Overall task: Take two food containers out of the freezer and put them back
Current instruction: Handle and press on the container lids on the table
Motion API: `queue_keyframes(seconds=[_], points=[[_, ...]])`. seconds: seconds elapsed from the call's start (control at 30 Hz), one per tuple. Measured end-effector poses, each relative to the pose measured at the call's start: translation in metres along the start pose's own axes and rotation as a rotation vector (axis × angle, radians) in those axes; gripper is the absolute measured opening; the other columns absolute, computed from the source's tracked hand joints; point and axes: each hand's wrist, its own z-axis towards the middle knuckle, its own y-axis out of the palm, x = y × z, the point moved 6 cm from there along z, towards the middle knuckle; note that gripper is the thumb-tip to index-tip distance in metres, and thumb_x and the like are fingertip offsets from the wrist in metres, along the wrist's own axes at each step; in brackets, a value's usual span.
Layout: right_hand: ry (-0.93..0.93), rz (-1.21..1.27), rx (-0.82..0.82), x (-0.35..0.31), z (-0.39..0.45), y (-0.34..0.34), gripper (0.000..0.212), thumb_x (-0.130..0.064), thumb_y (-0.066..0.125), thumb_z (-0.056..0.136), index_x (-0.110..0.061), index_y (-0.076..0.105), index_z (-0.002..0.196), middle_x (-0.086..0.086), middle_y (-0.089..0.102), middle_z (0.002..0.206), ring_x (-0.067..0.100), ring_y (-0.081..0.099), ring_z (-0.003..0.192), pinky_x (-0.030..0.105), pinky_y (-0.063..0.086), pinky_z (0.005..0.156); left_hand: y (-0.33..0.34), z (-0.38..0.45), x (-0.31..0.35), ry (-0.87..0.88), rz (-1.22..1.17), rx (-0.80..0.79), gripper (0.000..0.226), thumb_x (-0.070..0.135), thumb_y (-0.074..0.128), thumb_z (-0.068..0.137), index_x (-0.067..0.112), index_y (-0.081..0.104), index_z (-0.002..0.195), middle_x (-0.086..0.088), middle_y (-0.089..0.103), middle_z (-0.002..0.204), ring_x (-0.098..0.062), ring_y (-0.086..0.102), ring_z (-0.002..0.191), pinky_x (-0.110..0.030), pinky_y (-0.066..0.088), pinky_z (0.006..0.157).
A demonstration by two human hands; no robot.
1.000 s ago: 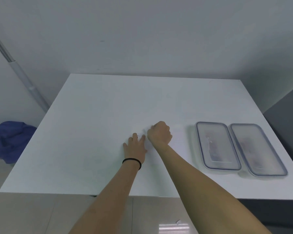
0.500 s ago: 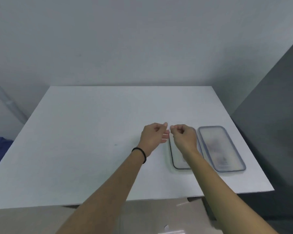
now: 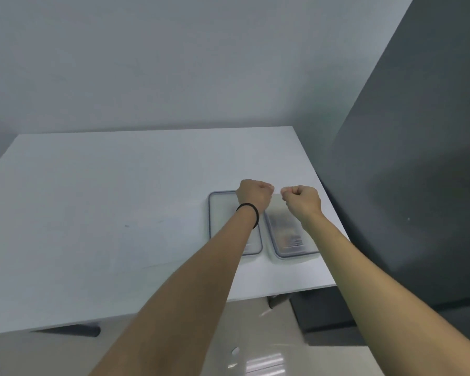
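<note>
Two flat clear food containers with blue-grey rims lie side by side near the right end of the white table (image 3: 92, 213). The left container (image 3: 221, 213) sits partly under my left forearm. The right container (image 3: 288, 234) sits under my right wrist. My left hand (image 3: 254, 195), with a black band at the wrist, hovers as a closed fist over the far end of the left container. My right hand (image 3: 301, 200) is also a fist, over the far end of the right container. Neither hand holds anything.
A tall dark grey appliance (image 3: 418, 172) stands right against the table's right edge. A grey wall runs behind the table. Glossy tiled floor (image 3: 255, 356) shows below the table's front edge.
Both hands moved from the table's middle to above the two containers and closed into fists. The view swung right, bringing the dark appliance into sight.
</note>
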Motion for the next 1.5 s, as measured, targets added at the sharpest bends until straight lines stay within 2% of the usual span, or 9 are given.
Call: queue_keyframes(seconds=[0.23,0.37,0.53,0.7,1.07,1.2,1.37,1.43,1.5], points=[[0.014,-0.099,0.001,0.021,0.026,-0.016,0.025,-0.02,0.059,0.09,-0.01,0.052,0.069,0.003,0.051,0.068,0.02,0.046,0.068,0.023,0.039,0.053,0.029,0.012,-0.013,-0.032,0.063,0.095,0.015,0.006,0.068,0.083,-0.005,0.074,0.091,-0.022,0.074,0.101,-0.036,0.069,0.101,-0.041,0.057,0.09],[0.02,-0.194,0.047,0.032,0.038,-0.017,0.043,-0.017,0.06,0.089,-0.015,0.038,0.051,-0.002,0.04,0.053,0.017,0.037,0.053,0.024,0.039,0.055,0.04,0.019,-0.027,-0.078,0.188,0.158,0.021,0.015,0.062,0.086,-0.001,0.074,0.095,-0.016,0.073,0.104,-0.032,0.068,0.1,-0.032,0.055,0.078],[-0.027,-0.341,0.095,0.027,0.05,-0.012,0.03,-0.015,0.059,0.084,-0.013,0.054,0.054,0.01,0.062,0.084,0.028,0.056,0.079,0.033,0.05,0.073,0.041,0.029,-0.027,-0.075,0.402,0.294,0.033,0.021,0.058,0.086,-0.004,0.071,0.101,-0.02,0.066,0.115,-0.033,0.063,0.107,-0.043,0.056,0.089],[0.002,-0.369,0.079,0.033,0.059,-0.007,0.04,-0.007,0.055,0.084,-0.014,0.035,0.05,0.002,0.032,0.055,0.021,0.032,0.055,0.026,0.03,0.053,0.045,0.035,-0.024,-0.068,0.546,0.328,0.024,0.021,0.056,0.088,0.007,0.071,0.1,-0.01,0.063,0.116,-0.027,0.06,0.107,-0.038,0.052,0.092],[0.024,-0.409,0.079,0.036,0.068,-0.005,0.038,-0.006,0.06,0.08,-0.015,0.038,0.051,-0.001,0.035,0.053,0.018,0.03,0.047,0.02,0.025,0.046,0.05,0.041,-0.024,-0.08,0.71,0.348,0.021,0.019,0.053,0.09,0.008,0.066,0.103,-0.009,0.059,0.119,-0.025,0.056,0.111,-0.032,0.046,0.091],[-0.069,-0.459,0.088,0.027,0.065,-0.006,0.01,-0.014,0.068,0.083,-0.011,0.059,0.079,0.003,0.055,0.071,0.024,0.05,0.066,0.024,0.035,0.052,0.054,0.036,-0.02,0.049,0.833,0.374,0.027,0.024,0.059,0.092,0.011,0.058,0.115,-0.007,0.056,0.122,-0.025,0.055,0.111,-0.033,0.045,0.091],[-0.556,-0.751,0.12,0.017,0.04,0.001,0.029,-0.006,0.059,0.088,-0.02,0.069,0.111,0.011,0.059,0.1,0.029,0.054,0.092,0.031,0.04,0.069,0.081,0.019,-0.023,0.498,1.253,0.232,0.033,0.01,0.045,0.094,0.017,0.059,0.124,-0.002,0.053,0.131,-0.024,0.047,0.121,-0.036,0.036,0.099],[-0.578,-0.74,0.076,0.024,0.034,0.002,0.031,-0.004,0.059,0.088,-0.021,0.07,0.111,0.011,0.056,0.101,0.03,0.053,0.096,0.033,0.042,0.074,0.084,0.013,-0.03,0.541,1.348,0.19,0.035,0.01,0.038,0.096,0.013,0.055,0.126,-0.004,0.053,0.132,-0.025,0.044,0.124,-0.037,0.033,0.104],[-0.562,-0.88,0.014,0.034,0.034,0.004,0.044,-0.007,0.057,0.089,-0.027,0.06,0.128,0.009,0.052,0.11,0.027,0.05,0.101,0.031,0.039,0.076,0.083,0.01,-0.033,0.567,1.431,0.169,0.036,0.009,0.035,0.096,0.01,0.052,0.127,-0.007,0.053,0.13,-0.026,0.045,0.123,-0.039,0.032,0.104]])
